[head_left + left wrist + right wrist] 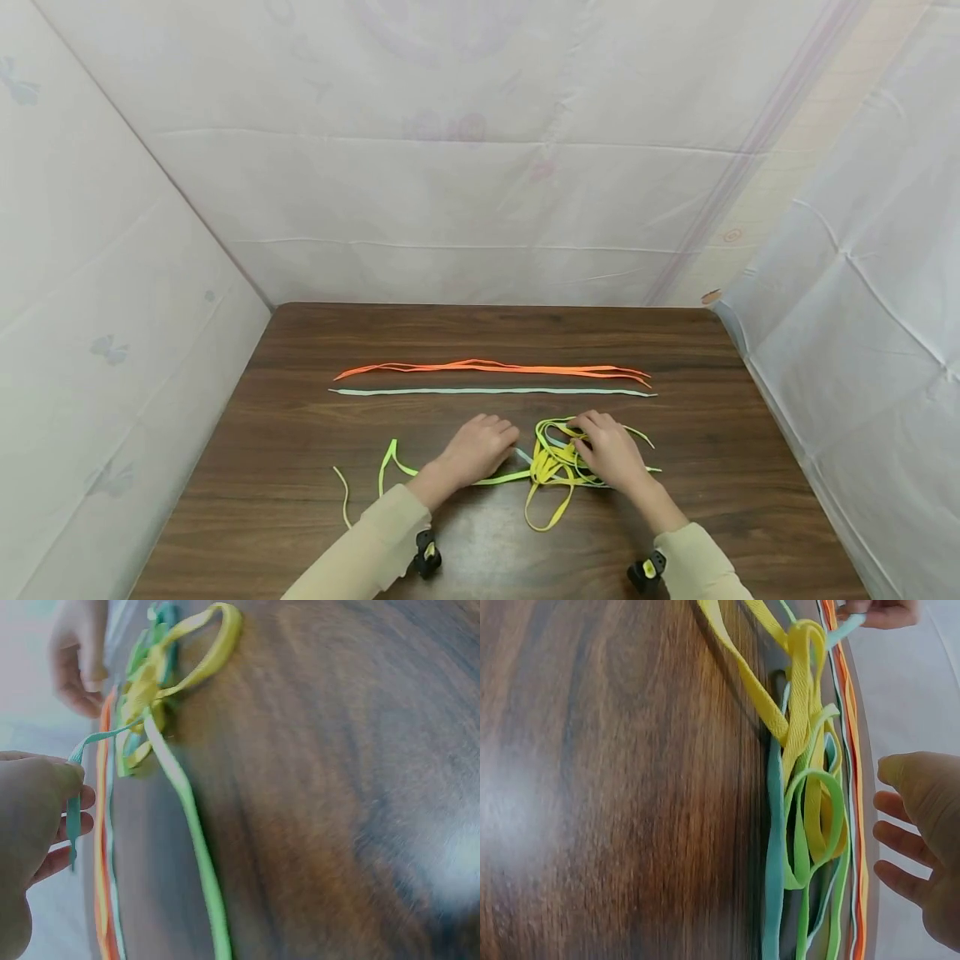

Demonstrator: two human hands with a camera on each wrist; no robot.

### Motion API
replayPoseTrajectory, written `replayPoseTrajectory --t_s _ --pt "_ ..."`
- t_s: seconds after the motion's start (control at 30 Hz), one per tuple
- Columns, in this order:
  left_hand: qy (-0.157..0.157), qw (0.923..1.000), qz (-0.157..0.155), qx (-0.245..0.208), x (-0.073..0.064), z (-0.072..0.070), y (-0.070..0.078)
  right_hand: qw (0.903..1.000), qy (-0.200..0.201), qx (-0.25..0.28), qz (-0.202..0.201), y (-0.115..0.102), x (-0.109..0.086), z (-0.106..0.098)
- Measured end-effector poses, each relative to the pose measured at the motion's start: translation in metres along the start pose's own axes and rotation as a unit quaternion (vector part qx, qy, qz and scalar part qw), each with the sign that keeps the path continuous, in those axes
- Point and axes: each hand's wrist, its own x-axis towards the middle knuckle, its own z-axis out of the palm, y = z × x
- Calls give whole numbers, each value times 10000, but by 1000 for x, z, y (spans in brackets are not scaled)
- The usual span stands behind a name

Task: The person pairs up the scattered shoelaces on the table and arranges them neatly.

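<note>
My left hand (480,446) pinches the end of a teal flat lace (105,736) between thumb and fingers, with a short tail hanging below. From there the lace runs into a tangle of yellow, green and teal laces (553,458) on the table. Beside the far right part of this tangle hovers my right hand (611,454), its fingers (904,844) loosely bent and apart, holding nothing. A green lace (184,791) stretches out of the tangle to the left, passing under my left wrist in the head view.
Beyond the tangle, a pale blue lace (487,391) lies straight across the brown wooden table (262,467). Just behind it, orange laces (450,365) lie parallel. A loose yellow-green lace end (344,492) curls at the left. White cloth walls (450,200) surround the table's back and sides.
</note>
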Motion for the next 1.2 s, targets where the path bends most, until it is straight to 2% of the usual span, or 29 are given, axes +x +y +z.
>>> replayPoseTrajectory --t_s 0.2,0.33,0.5,0.8,1.03,1.2 --pt "246 9995 -192 8 -5 -22 -10 9999 -90 114 -79 -8 3 5" --pt "405 9987 -299 -34 -10 -35 -17 9988 -116 345 -331 -18 7 9" --pt "628 9971 -394 -142 -16 -48 -23 9972 -111 349 -651 -31 13 17" --pt "778 9947 -671 -72 -35 -64 -37 9935 -557 472 -873 -53 21 34" --pt "794 9928 -890 -87 -47 -75 -44 9943 -616 304 -810 -67 23 43" --pt "758 9928 -916 -146 -51 -80 -47 9948 -549 204 -838 -75 27 47"
